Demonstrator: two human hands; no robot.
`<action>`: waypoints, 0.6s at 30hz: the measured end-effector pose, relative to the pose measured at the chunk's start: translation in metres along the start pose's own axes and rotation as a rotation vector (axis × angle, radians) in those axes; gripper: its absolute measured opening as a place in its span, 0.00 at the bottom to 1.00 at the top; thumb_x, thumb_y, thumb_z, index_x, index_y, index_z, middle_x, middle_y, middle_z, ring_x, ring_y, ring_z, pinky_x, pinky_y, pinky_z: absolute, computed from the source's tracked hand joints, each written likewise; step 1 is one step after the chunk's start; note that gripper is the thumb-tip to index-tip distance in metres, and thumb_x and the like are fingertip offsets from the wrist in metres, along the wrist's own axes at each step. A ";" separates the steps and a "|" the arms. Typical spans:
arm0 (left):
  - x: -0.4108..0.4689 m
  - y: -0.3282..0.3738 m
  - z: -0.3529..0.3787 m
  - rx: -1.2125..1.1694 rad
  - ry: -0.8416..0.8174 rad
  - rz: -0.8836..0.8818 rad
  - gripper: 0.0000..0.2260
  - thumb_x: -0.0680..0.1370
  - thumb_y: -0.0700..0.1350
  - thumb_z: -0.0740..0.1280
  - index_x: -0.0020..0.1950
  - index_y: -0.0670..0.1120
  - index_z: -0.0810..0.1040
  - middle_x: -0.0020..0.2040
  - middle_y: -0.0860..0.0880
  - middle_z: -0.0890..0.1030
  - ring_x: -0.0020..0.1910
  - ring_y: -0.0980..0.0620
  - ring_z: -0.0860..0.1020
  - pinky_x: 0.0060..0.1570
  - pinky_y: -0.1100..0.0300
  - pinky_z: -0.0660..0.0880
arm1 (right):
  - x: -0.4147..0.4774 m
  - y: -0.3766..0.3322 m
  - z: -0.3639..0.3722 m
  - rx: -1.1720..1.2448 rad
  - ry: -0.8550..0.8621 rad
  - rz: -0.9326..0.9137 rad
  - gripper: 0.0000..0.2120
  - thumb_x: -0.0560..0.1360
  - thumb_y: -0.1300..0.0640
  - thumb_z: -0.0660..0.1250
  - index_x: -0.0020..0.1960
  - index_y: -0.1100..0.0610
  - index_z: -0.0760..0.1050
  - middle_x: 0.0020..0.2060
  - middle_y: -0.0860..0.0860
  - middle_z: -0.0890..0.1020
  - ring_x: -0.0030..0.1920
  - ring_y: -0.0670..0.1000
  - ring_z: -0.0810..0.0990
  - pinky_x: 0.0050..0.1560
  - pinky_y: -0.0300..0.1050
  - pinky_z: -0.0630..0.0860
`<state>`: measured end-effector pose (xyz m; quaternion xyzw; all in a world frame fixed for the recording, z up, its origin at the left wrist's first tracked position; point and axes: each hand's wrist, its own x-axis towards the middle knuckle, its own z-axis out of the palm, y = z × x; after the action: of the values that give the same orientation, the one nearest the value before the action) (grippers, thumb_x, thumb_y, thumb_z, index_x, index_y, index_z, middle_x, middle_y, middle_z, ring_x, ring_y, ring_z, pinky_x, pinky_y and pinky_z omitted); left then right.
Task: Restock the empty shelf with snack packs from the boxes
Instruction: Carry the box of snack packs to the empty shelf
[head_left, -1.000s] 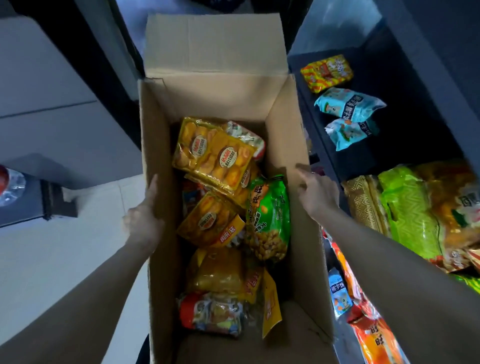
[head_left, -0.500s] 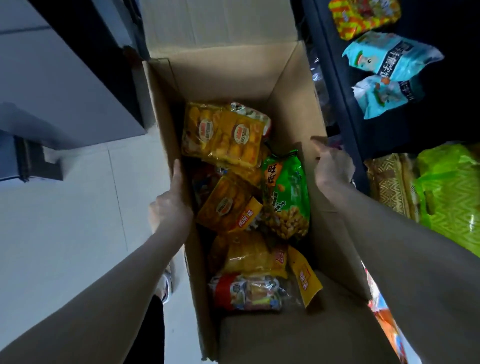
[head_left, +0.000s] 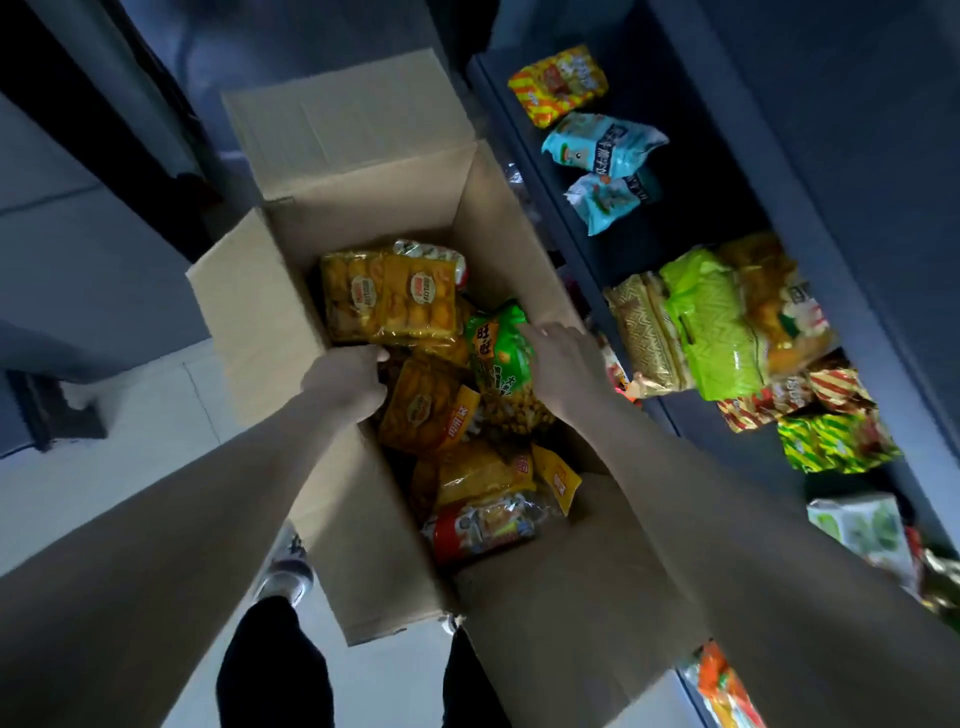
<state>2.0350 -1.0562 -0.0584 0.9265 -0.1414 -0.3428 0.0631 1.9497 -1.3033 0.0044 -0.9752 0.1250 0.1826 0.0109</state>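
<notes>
An open cardboard box (head_left: 260, 332) stands on the floor, holding several snack packs. My left hand (head_left: 345, 382) is inside it, fingers curled down between a yellow biscuit pack (head_left: 389, 299) and an orange-yellow pack (head_left: 423, 410); its fingertips are hidden. My right hand (head_left: 563, 358) grips the right edge of a green peanut pack (head_left: 498, 353). The dark shelf (head_left: 727, 171) on the right carries an orange pack (head_left: 558, 83), two light-blue packs (head_left: 602, 145) and a lime-green pack (head_left: 711, 322).
More packs are piled lower on the shelf (head_left: 836, 441). The box's far flap (head_left: 348, 119) stands up and the near flap (head_left: 571, 597) folds toward me. My legs and a shoe (head_left: 285, 577) are on the pale tiled floor left of the box.
Both hands left the outer sides of the box and moved inside it onto the packs. The camera view shifted, so more of the shelf shows.
</notes>
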 end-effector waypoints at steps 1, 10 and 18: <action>-0.018 0.008 -0.023 -0.001 -0.029 0.079 0.18 0.77 0.52 0.67 0.66 0.49 0.76 0.57 0.45 0.81 0.52 0.45 0.80 0.52 0.49 0.79 | -0.016 -0.004 -0.007 0.022 0.010 -0.009 0.30 0.79 0.63 0.62 0.78 0.49 0.61 0.69 0.57 0.73 0.66 0.60 0.73 0.64 0.56 0.69; -0.146 0.042 -0.157 0.292 -0.030 0.836 0.15 0.79 0.50 0.68 0.66 0.52 0.76 0.56 0.53 0.81 0.51 0.53 0.79 0.46 0.60 0.74 | -0.193 -0.036 -0.115 0.151 0.182 0.208 0.26 0.76 0.58 0.69 0.73 0.52 0.71 0.62 0.56 0.80 0.60 0.59 0.79 0.59 0.55 0.76; -0.282 0.117 -0.196 0.584 0.088 1.432 0.17 0.79 0.52 0.67 0.68 0.54 0.74 0.60 0.53 0.78 0.55 0.52 0.77 0.51 0.56 0.75 | -0.381 -0.051 -0.199 0.046 0.450 0.467 0.22 0.72 0.61 0.65 0.66 0.53 0.76 0.50 0.56 0.83 0.50 0.61 0.81 0.46 0.53 0.78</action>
<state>1.9330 -1.0772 0.2888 0.6010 -0.7881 -0.1300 0.0280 1.6893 -1.1757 0.3251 -0.9356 0.3485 -0.0429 -0.0374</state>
